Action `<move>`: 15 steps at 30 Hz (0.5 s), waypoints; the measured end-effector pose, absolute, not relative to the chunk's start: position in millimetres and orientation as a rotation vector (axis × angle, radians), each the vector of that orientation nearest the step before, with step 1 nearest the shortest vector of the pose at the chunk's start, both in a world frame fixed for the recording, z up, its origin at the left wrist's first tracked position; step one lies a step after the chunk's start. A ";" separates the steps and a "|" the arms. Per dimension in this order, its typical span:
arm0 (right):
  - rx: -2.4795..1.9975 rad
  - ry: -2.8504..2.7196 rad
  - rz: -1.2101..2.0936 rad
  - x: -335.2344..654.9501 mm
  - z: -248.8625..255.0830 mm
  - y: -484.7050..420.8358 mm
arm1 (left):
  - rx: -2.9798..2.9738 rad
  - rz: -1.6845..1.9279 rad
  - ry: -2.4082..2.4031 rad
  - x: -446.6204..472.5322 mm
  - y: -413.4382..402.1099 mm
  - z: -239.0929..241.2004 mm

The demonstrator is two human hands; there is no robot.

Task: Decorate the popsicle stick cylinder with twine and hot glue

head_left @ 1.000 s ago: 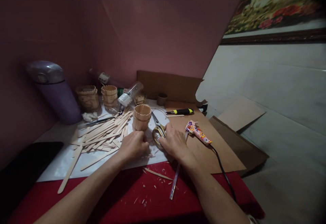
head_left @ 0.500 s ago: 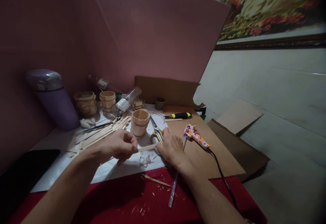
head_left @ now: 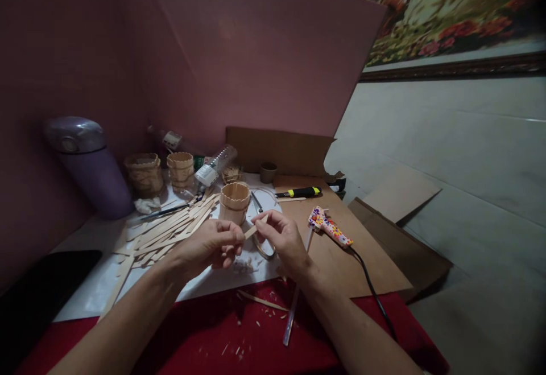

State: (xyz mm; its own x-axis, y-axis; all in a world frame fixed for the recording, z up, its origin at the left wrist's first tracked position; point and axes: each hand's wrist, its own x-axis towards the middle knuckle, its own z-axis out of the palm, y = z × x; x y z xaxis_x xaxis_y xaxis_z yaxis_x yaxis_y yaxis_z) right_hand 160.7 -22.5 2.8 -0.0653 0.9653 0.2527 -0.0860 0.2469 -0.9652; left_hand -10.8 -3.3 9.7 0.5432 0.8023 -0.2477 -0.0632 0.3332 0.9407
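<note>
Between my two hands a thin wooden craft stick (head_left: 251, 231) is held, tilted up to the right. My left hand (head_left: 215, 242) pinches its lower left end; the thumb and fingers of my right hand (head_left: 284, 239) close on its other end. Just behind the stick stands a small round cup of upright craft sticks (head_left: 234, 204) with a scalloped rim. Scissors (head_left: 265, 248) lie on the white paper, partly hidden by my right hand. Left of the cup spreads a loose pile of craft sticks (head_left: 170, 233).
A flowered glue gun (head_left: 330, 228) with a clear glue stick (head_left: 292, 318) lies on cardboard (head_left: 362, 267) at right, near a black and yellow utility knife (head_left: 298, 192). Two more stick cups (head_left: 180, 171), a plastic bottle (head_left: 216, 165) and a purple flask (head_left: 94, 170) stand or lie behind.
My right hand has left the scissors, which now lie on the paper, and has moved up to grip the stick's right end. My left hand has shifted slightly right, and the stick is more tilted.
</note>
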 end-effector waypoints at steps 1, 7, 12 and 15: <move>-0.939 -1.285 1.100 160.2 1.5 -22.2 | 1.103 0.654 0.821 -9.6 -4.0 8.9; -0.943 -1.275 1.154 160.9 -0.6 -22.4 | 1.136 0.586 0.680 -4.0 -9.6 5.9; -0.904 -1.331 1.235 161.2 4.4 -24.2 | 1.143 0.568 0.631 -3.4 -9.0 -1.8; -0.916 -1.271 1.252 161.0 5.3 -24.0 | 1.162 0.560 0.628 -3.7 -7.4 -4.2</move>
State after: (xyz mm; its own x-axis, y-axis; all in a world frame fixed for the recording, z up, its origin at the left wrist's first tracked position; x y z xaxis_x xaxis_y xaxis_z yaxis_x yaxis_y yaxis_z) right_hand 161.0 -24.0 5.3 -0.1248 0.9776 0.1693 -0.1547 0.1493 -0.9766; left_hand -3.7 -7.4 -4.2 0.7028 0.6931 -0.1605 -0.0804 0.3015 0.9501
